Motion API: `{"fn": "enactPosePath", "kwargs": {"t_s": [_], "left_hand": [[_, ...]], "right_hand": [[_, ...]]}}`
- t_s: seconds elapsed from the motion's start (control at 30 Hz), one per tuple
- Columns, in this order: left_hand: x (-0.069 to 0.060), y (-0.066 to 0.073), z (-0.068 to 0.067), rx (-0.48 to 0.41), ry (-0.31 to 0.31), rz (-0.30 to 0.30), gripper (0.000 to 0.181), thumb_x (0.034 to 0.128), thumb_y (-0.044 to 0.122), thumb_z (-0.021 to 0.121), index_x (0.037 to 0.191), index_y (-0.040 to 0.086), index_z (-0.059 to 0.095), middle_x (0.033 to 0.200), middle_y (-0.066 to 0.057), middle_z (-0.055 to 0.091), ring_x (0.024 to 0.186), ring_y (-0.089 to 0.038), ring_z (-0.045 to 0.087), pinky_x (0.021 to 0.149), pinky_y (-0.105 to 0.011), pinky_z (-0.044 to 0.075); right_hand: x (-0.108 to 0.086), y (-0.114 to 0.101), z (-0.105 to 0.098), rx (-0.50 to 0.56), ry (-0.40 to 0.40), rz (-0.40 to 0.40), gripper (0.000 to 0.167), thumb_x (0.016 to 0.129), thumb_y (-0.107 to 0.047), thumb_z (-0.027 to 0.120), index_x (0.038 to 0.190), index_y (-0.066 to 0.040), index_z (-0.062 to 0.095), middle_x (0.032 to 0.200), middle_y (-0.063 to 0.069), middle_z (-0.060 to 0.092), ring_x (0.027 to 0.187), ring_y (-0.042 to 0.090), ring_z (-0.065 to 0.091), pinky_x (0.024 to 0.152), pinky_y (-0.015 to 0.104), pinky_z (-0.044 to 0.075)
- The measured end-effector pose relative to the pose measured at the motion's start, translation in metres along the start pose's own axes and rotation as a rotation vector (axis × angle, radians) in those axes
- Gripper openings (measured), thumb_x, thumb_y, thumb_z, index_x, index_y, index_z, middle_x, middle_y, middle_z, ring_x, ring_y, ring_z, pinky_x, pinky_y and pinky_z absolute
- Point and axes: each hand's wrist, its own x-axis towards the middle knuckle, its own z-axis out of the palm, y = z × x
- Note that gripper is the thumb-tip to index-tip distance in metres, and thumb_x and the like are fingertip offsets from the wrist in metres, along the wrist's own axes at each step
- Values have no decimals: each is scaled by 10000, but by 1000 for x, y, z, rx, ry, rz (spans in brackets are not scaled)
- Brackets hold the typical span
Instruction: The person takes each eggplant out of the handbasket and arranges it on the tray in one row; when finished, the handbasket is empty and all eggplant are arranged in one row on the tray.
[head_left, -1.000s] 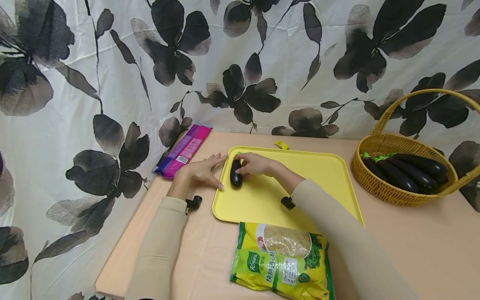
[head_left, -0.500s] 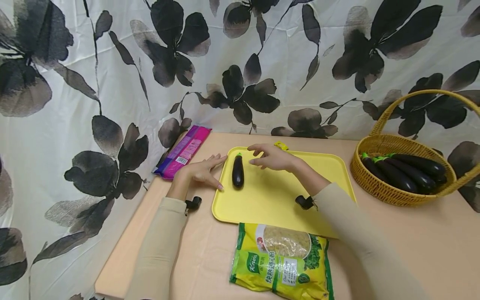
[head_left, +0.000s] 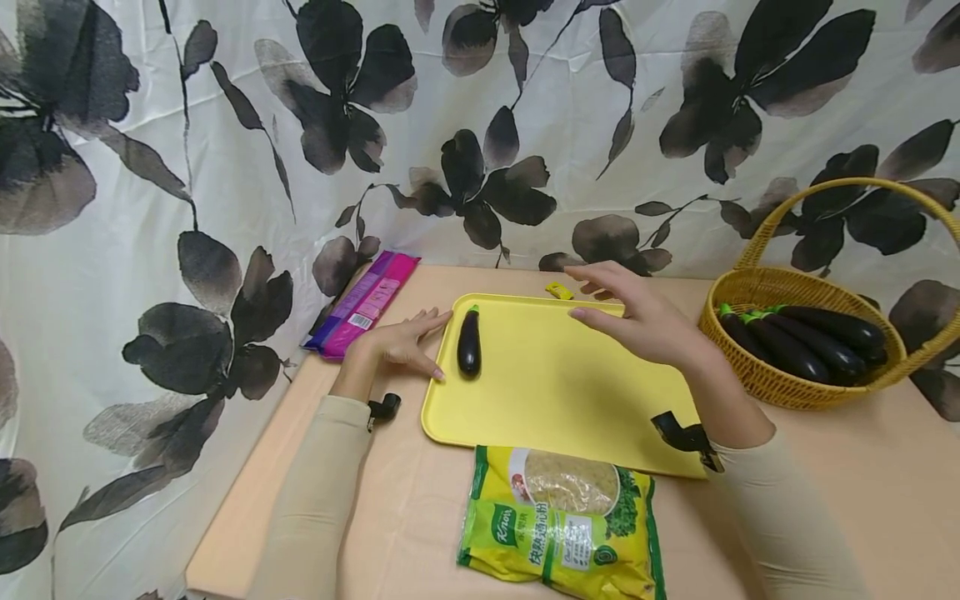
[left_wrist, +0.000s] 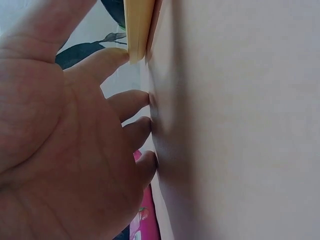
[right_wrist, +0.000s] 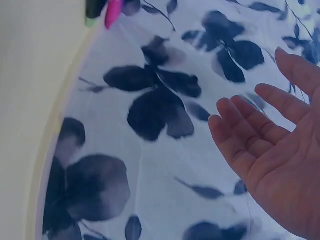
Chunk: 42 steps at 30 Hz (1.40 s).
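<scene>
Food bag [head_left: 558, 525]: "Knorr" on a green panel; Chinese lettering 快熟通心粉 beside it; smaller print not legible.
Purple-pink packet [head_left: 363, 308]: barcode visible; text too small to read; lies beyond the left grip [head_left: 401, 343].
Table [head_left: 405, 508]: pale peach surface, carrying all items.
Backdrop [head_left: 300, 225]: white fabric with black and grey flowers, behind and to the left of the table.
Tray [head_left: 555, 383]: yellow, shallow rim; food bag at its near side, small yellow item [head_left: 558, 291] just beyond its far rim.
Eggplant [head_left: 468, 344]: on the tray, near the left rim, green stem pointing away from the person.
Basket [head_left: 772, 387]: wicker, handled, right of the tray; holds several eggplants [head_left: 813, 342].
Left grip: fingers spread, touching the tray's left rim and the table.
Right grip [head_left: 645, 317]: fingers apart, holding nothing, raised above the tray's far right portion.
Change: one second ago the right grip held the eggplant; it has since released it and moved right.
</scene>
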Motion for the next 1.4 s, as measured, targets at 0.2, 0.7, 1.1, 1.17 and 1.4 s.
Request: {"fn": "enactPosePath", "kwargs": {"t_s": [0.2, 0.7, 1.1, 1.17, 1.4], "left_hand": [[-1, -3, 2, -4, -7, 4, 1350, 661, 606, 933, 1689, 314, 108, 1772, -50, -64, 1627, -313, -126, 1297, -596, -52], [-1, -1, 1, -7, -13, -9, 1333, 673, 604, 928, 1687, 325, 107, 1771, -55, -60, 1629, -304, -118, 1301, -586, -45], [2, -2, 0, -11, -15, 6, 1328, 678, 605, 924, 1688, 323, 108, 1772, -49, -62, 1630, -303, -119, 1301, -587, -54], [1, -2, 0, -14, -14, 0, 1323, 677, 603, 925, 1686, 332, 113, 1772, -38, -62, 1630, -299, -116, 1300, -592, -48], [-1, 1, -1, -35, -13, -1, 1316, 676, 580, 936, 1685, 337, 126, 1772, -26, -63, 1631, -287, -119, 1301, -591, -44]], "right_hand": [[-29, 16, -20, -91, 152, -11, 549, 1030, -179, 671, 1552, -161, 502, 1492, 136, 533, 1287, 373, 551, 983, 608, 494], [-58, 53, -63, -201, 255, 164, 568, 1044, -277, 650, 1581, -225, 471, 1485, 174, 539, 1262, 414, 540, 997, 487, 472], [-84, 84, -93, -262, 210, 309, 582, 1070, -276, 599, 1610, -162, 413, 1441, 243, 519, 1251, 490, 520, 978, 367, 535], [-88, 89, -96, -267, 193, 336, 588, 1079, -304, 578, 1615, -145, 397, 1463, 254, 495, 1255, 509, 509, 957, 629, 506], [-101, 110, -110, -304, 147, 403, 621, 1083, -375, 553, 1607, -86, 388, 1505, 301, 458, 1284, 551, 482, 974, 773, 423]]}}
